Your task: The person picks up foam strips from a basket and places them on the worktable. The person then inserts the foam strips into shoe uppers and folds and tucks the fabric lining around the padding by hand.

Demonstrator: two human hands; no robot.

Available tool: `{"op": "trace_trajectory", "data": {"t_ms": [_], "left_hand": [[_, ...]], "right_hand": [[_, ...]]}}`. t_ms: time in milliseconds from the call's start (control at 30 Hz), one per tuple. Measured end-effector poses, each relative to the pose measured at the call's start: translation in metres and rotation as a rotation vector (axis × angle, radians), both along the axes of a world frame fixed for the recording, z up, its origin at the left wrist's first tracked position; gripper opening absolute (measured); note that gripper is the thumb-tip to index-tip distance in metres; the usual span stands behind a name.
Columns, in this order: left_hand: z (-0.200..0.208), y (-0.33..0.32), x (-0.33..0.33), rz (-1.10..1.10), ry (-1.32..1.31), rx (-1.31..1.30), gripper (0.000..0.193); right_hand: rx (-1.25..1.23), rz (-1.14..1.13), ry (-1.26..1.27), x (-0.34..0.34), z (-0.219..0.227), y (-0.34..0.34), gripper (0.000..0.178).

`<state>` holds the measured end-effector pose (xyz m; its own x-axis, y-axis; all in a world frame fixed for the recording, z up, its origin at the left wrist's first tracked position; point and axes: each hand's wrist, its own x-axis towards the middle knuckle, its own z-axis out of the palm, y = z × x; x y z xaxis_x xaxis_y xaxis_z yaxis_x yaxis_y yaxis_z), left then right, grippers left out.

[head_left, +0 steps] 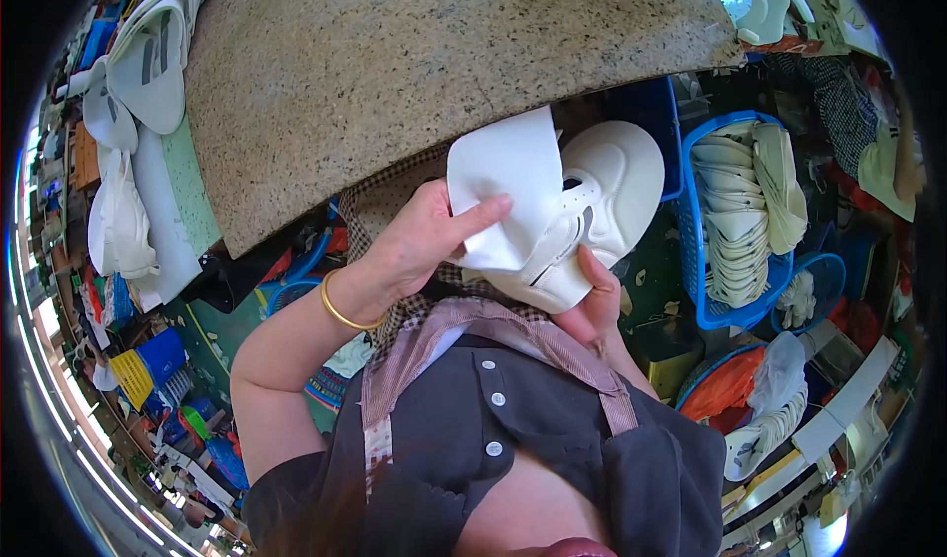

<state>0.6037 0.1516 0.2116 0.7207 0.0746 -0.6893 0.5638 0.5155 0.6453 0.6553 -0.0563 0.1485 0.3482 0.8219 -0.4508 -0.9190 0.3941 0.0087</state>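
Note:
Just in front of the table edge, my left hand [434, 229] grips a smooth white panel [508, 167], its thumb lying on top and its other fingers hidden beneath. My right hand [596, 305] closes on the near edge of a white shoe upper [623, 172], thumb on the outside. The upper has small punched holes, stitched seams and a dark slit. Its rounded far end points away to the right. The panel overlaps the upper's left part; I cannot tell whether the two are joined.
A speckled stone tabletop [444, 54] spans the far side, its edge close to my hands. On the right, a blue basket [696, 246] holds stacked white shoe pieces [735, 231]. More white shoe parts [148, 74] hang at the far left. A checked apron covers my lap.

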Motion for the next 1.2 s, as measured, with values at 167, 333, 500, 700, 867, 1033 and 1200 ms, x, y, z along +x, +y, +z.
{"op": "trace_trajectory", "data": {"t_ms": [167,333,500,700,867,1033,1200], "left_hand": [[-0.019,0.006,-0.009,0.097,0.039,-0.187,0.035],[-0.009,0.012,-0.013,0.065,-0.045,-0.302,0.035],[0.012,0.023,0.010,-0.698,-0.262,0.193,0.037],[0.015,-0.022,0.065,-0.132,-0.111,-0.485,0.037],[-0.003,-0.004,0.095,-0.094,-0.111,-0.427,0.051],[-0.002,-0.033,0.039,-0.494,-0.759,0.905,0.070],[-0.008,-0.018,0.039,-0.296,-0.345,0.490,0.044]], "right_hand": [[-0.024,0.041,-0.018,-0.009,0.008,0.004,0.060],[0.092,-0.181,0.247,0.013,0.011,0.000,0.051],[0.210,-0.137,-0.111,0.020,-0.016,-0.034,0.070],[-0.364,0.133,-1.489,-0.004,0.005,-0.003,0.074],[-0.144,-0.161,-0.271,0.010,0.029,-0.011,0.053],[-0.317,-0.096,-0.284,0.009,0.025,-0.009,0.053],[-0.250,-0.029,-0.252,0.005,0.026,-0.007,0.054]]}}
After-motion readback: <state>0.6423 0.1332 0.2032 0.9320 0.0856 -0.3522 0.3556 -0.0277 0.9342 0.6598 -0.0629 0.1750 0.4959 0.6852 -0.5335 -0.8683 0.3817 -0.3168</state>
